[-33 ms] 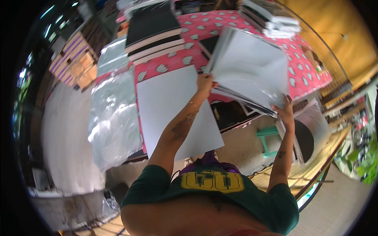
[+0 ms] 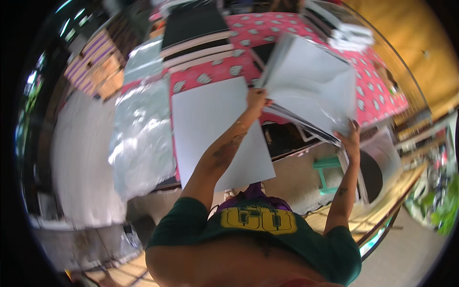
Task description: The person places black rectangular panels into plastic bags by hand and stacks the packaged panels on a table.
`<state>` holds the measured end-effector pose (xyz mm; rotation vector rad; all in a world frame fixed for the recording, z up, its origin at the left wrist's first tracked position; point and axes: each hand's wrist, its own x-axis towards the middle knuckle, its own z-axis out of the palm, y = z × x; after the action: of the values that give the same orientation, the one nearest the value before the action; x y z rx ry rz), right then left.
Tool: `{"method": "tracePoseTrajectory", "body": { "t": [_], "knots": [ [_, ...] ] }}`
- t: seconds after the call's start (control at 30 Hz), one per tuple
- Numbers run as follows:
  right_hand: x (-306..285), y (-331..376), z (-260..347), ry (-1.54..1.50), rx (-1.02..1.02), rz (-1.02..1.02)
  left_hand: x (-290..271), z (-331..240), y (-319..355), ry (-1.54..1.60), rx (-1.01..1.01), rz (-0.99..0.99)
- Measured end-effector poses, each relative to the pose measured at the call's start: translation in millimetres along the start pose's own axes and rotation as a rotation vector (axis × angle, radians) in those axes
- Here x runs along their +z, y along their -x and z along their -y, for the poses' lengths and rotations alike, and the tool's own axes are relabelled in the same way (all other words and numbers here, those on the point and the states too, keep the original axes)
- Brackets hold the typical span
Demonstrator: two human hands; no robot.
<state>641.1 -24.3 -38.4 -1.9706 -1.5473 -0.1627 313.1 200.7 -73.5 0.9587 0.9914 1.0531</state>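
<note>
A stack of white, plastic-covered sheets [image 2: 318,79] is tilted over the table's near right part. At its near left corner my left hand [image 2: 257,101] is closed on the stack's edge. My right hand [image 2: 351,138] grips the near right corner, its thumb on the glossy top and its other fingers partly hidden. Under my left forearm a large white board [image 2: 203,115] lies flat, reaching past the table's front edge. Further left, clear plastic bags [image 2: 141,138] are spread out.
Pink patterned cloth [image 2: 377,98] covers the table. Black-topped panels [image 2: 193,26] are piled at the back, with another pile [image 2: 325,16] at the back right. A green stool [image 2: 326,174] stands below the front edge. Wooden crates [image 2: 98,60] stand at the far left.
The whole view has shifted slightly, so the table and things on it appear a little further right. Both hands keep their hold on the stack.
</note>
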Motion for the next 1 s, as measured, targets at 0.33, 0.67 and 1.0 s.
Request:
{"method": "tracePoseTrajectory", "body": {
  "t": [0.33, 0.67, 1.0],
  "knots": [
    [28, 17, 10, 0.662, 0.124, -0.306, -237, -62, 180, -0.804, 0.524, -0.261],
    [186, 156, 430, -1.627, 0.309, 1.358, -388, -95, 253, -1.213, 0.221, -0.519],
    [138, 116, 447, -1.702, 0.406, 0.837, -265, -156, 249, 0.154, 0.193, -0.100]
  ]
}}
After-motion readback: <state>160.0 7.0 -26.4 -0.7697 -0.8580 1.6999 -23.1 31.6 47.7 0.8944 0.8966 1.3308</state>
